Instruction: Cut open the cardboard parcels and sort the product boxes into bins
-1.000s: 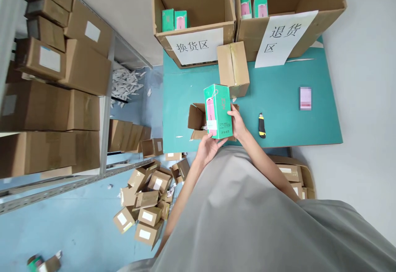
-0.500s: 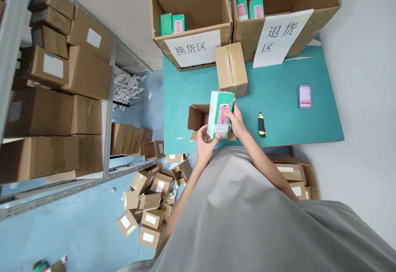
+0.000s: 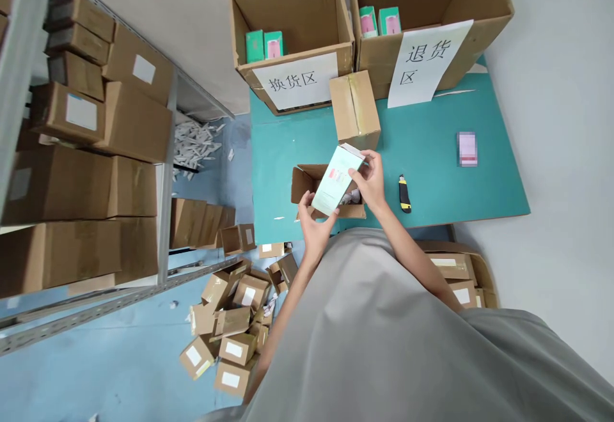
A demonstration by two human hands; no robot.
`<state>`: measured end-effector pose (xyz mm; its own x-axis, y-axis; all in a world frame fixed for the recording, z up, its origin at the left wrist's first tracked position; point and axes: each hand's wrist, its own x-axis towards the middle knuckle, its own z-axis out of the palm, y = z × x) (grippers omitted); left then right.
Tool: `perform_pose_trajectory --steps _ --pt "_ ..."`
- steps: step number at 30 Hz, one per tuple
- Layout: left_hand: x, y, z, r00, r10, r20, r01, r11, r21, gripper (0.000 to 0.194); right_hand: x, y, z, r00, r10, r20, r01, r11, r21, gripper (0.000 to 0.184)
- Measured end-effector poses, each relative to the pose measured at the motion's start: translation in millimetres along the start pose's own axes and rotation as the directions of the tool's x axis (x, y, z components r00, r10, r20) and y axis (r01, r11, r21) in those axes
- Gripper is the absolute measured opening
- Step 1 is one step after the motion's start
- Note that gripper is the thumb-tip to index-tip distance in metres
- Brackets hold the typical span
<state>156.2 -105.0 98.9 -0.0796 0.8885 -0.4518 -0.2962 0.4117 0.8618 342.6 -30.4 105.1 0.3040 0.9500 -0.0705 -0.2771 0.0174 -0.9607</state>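
Observation:
Between my two hands is a pale green product box (image 3: 334, 180), tilted, with a small red mark and print on the side facing me. My left hand (image 3: 314, 224) grips its lower end, thumb and fingers on opposite edges. At the upper right corner my right hand (image 3: 370, 179) pinches it, thumb on the face. Beneath it stands an open cardboard carton (image 3: 303, 185) with crumpled white packing (image 3: 352, 197) inside. A closed, taped carton (image 3: 355, 105) sits just behind. To the right of my right hand lies a black and yellow utility knife (image 3: 404, 194).
Two large open cartons stand at the table's back, one with a sign (image 3: 300, 82), the other with another sign (image 3: 426, 64); both hold green boxes. A blurred pink item (image 3: 467, 149) lies on the green table (image 3: 499, 198). Left are a loaded shelf (image 3: 163, 217) and discarded cartons (image 3: 230, 320).
The product box has been turned in my hands: its pink-pictured face has gone from view and a pale printed side shows. It now leans further to the right at the top.

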Motion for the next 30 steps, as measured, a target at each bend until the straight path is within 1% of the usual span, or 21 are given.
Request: perform_pose_trajectory --steps 1,2,3,5,7,8,10,12,14,16,18,20,21,22,23,24,25,26,27,28,30 --pt "5.8 -1.0 -2.3 0.999 0.018 -0.036 -0.019 0.999 -0.028 0.098 -3.1 -2.5 0.1 1.0 -0.02 0.022 0.021 1.0 -0.01 0.07" --pt "12.3 -1.3 -4.9 0.998 0.001 -0.056 -0.005 0.998 -0.067 0.086 -7.1 -5.3 -0.1 0.997 -0.045 0.055 0.046 0.999 -0.023 0.07" --pt "19.1 -0.7 -7.8 0.998 -0.051 -0.048 0.045 0.992 -0.115 0.075 -12.0 -8.4 -0.6 0.993 -0.074 0.094 0.078 0.996 -0.042 0.069" --pt "32.1 3.7 -13.5 0.979 -0.199 0.032 0.202 0.96 -0.195 0.065 -24.6 -15.5 -2.4 0.973 -0.147 0.176 0.168 0.98 -0.108 0.068" --pt "42.6 11.7 -17.4 0.964 -0.252 0.09 0.266 0.939 -0.217 0.066 -39.9 -23.5 -4.5 0.936 -0.2 0.288 0.26 0.948 -0.186 0.063" --pt "46.7 16.6 -17.9 0.964 -0.246 0.097 0.262 0.941 -0.215 0.066 -47.9 -27.3 -5.5 0.909 -0.203 0.364 0.294 0.931 -0.215 0.057" --pt "53.2 27.0 -16.1 0.971 -0.221 0.087 0.234 0.95 -0.207 0.068 -62.8 -33.5 -7.2 0.833 -0.176 0.525 0.339 0.912 -0.232 0.045" --pt "58.7 36.2 -11.2 0.981 -0.18 0.065 0.19 0.96 -0.206 0.069 -74.4 -35.5 -9.1 0.757 -0.141 0.638 0.346 0.915 -0.208 0.037" --pt "63.4 42.3 -5.9 0.991 -0.123 0.057 0.132 0.97 -0.202 0.071 -82.1 -32.4 -11.4 0.725 -0.124 0.677 0.333 0.924 -0.187 0.036" --pt "66.8 43.9 -3.1 0.994 -0.08 0.077 0.092 0.98 -0.175 0.074 -86.6 -25.4 -14.5 0.71 -0.143 0.689 0.378 0.903 -0.202 0.036" --pt "68.3 41.1 -4.5 0.993 -0.071 0.097 0.084 0.987 -0.136 0.073 -88.9 -17.7 -17.7 0.653 -0.239 0.719 0.544 0.808 -0.225 0.034" --pt "67.6 34.9 -9.7 0.992 -0.081 0.096 0.091 0.991 -0.095 0.069 -87.3 -12.3 -20.6 0.569 -0.39 0.724 0.733 0.639 -0.232 0.035" --pt "66.4 31.0 -13.2 0.992 -0.088 0.087 0.095 0.992 -0.078 0.067 -84.0 -11.0 -21.9 0.552 -0.466 0.692 0.787 0.565 -0.247 0.038" --pt "64.6 27.0 -17.1 0.993 -0.093 0.073 0.098 0.993 -0.067 0.065 -78.3 -10.6 -23.2 0.567 -0.53 0.63 0.803 0.527 -0.28 0.042" --pt "62.2 23.1 -20.9 0.994 -0.093 0.059 0.097 0.993 -0.061 0.064 -70.0 -10.8 -24.6 0.617 -0.573 0.54 0.78 0.535 -0.323 0.047" --pt "59.4 19.7 -24.3 0.995 -0.089 0.05 0.092 0.994 -0.061 0.063 -58.9 -11.3 -26.2 0.687 -0.585 0.431 0.725 0.586 -0.361 0.05" --pt "56.1 16.8 -27.2 0.995 -0.084 0.049 0.087 0.994 -0.062 0.064 -45.5 -11.6 -28.0 0.763 -0.563 0.317 0.646 0.664 -0.377 0.051" --pt "52.6 14.5 -29.3 0.995 -0.079 0.06 0.082 0.995 -0.06 0.067 -30.2 -11.5 -30.0 0.834 -0.51 0.213 0.552 0.749 -0.367 0.05" --pt "48.9 12.9 -30.6 0.994 -0.073 0.084 0.078 0.996 -0.053 0.07 -14.2 -10.8 -32.0 0.888 -0.44 0.138 0.46 0.825 -0.328 0.046" --pt "45.2 11.9 -30.9 0.991 -0.068 0.115 0.073 0.996 -0.043 0.073 1.5 -9.4 -33.9 0.924 -0.371 0.092 0.381 0.881 -0.28 0.045" --pt "38.6 11.3 -29.6 0.984 -0.046 0.17 0.05 0.999 -0.019 0.078 27.8 -5.2 -36.6 0.965 -0.257 0.042 0.261 0.945 -0.199 0.048"
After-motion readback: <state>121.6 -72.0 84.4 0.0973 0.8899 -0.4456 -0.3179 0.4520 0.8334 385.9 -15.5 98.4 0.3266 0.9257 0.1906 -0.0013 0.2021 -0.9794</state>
